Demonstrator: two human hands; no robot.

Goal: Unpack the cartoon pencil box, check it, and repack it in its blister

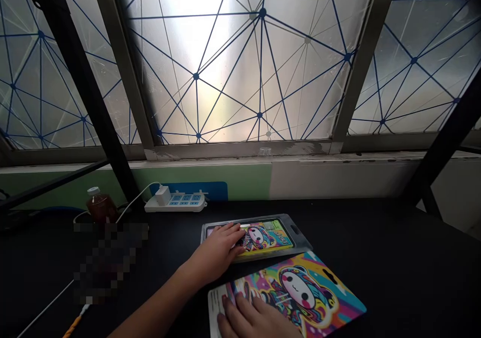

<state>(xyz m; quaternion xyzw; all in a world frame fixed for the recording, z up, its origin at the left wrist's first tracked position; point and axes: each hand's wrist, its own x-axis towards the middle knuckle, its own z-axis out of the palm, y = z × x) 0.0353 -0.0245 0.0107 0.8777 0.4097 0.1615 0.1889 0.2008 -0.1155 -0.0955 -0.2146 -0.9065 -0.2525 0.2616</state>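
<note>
At lower centre of the frame, on the black table (391, 263), a clear plastic blister pack (276, 230) encloses a brightly printed cartoon insert, with a larger printed card (300, 293) just below it. Both look light: the pack slick and best taken by its edges, the card thin but fairly stiff. The left hand (216, 252) lies over the pack, fingers (235, 232) slightly spread, holding nothing. The right hand (255, 320) rests on the card's lower left, fingers (229, 318) flat, not gripping.

clear plastic blister pack (298, 233): cartoon insert, lying flat | printed cardboard card (304, 290): matching cartoon, hang slot, just in front
</note>
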